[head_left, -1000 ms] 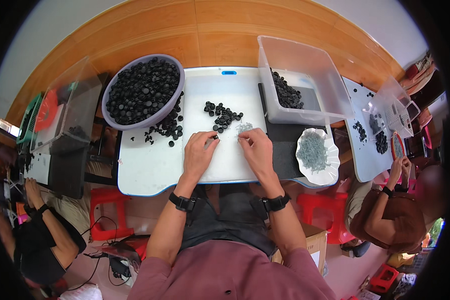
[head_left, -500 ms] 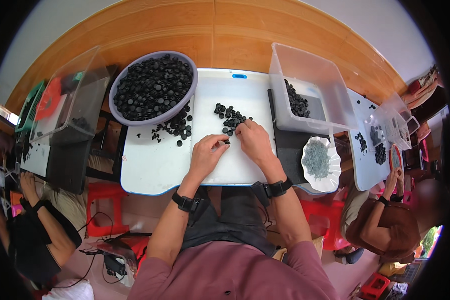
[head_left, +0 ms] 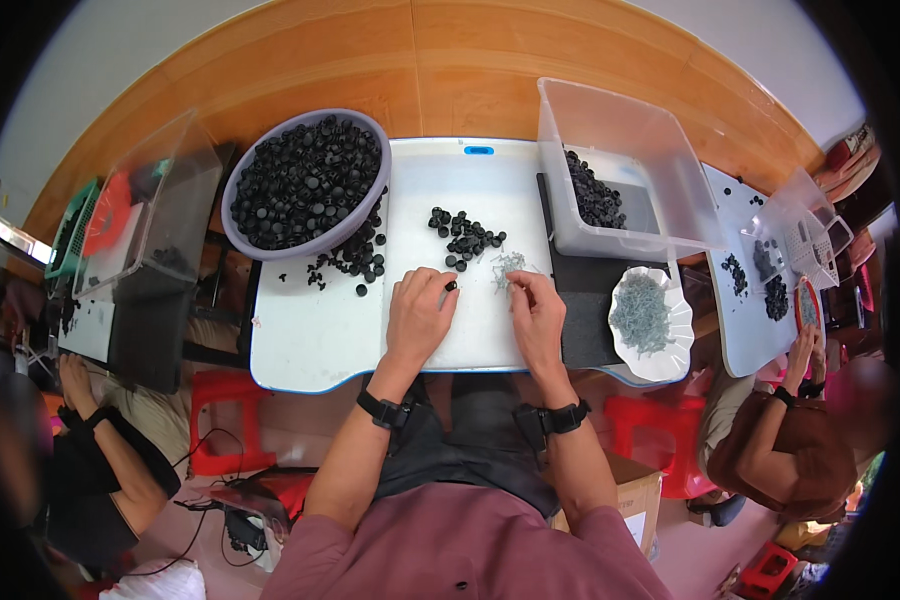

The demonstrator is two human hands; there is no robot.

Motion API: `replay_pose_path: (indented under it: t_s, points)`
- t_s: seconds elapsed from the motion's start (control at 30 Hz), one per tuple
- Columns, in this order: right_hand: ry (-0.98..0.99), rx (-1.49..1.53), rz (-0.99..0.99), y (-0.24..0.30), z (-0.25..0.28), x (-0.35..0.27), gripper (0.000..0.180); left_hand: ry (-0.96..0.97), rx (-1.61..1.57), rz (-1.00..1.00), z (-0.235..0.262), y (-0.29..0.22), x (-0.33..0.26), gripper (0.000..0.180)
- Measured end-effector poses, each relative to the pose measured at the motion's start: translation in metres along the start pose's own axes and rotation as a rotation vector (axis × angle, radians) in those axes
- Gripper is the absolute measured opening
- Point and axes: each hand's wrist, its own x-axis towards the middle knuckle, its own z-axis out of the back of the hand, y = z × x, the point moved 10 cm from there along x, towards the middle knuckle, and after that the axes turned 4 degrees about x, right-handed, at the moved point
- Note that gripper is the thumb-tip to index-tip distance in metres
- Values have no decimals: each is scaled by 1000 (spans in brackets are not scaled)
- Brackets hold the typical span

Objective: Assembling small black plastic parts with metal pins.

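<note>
In left hand (head_left: 418,316), black cap (head_left: 451,286), loose caps (head_left: 464,238) beyond

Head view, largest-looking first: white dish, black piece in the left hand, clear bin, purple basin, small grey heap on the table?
1. Clear bin
2. Purple basin, somewhat smaller
3. White dish
4. Small grey heap
5. Black piece

right hand (head_left: 538,316) | drawn back from black caps (head_left: 464,238) | beside grey pins (head_left: 508,268)
</note>
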Motion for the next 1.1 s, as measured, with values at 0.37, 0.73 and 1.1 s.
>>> replay_pose_path:
  t_s: [0.37, 0.73, 1.1]
  points:
    - [-11, 185, -164, -22, -1, -5, 13, 116, -97, 267, 0, 34, 30, 28]
    - [16, 224, -191, -22, -6, -6, 15, 451, 164, 371, -33, 56, 78, 34]
    - [-42, 334, -221, -24, 6, -10, 12, 136, -269, 275, -18, -6, 18, 24]
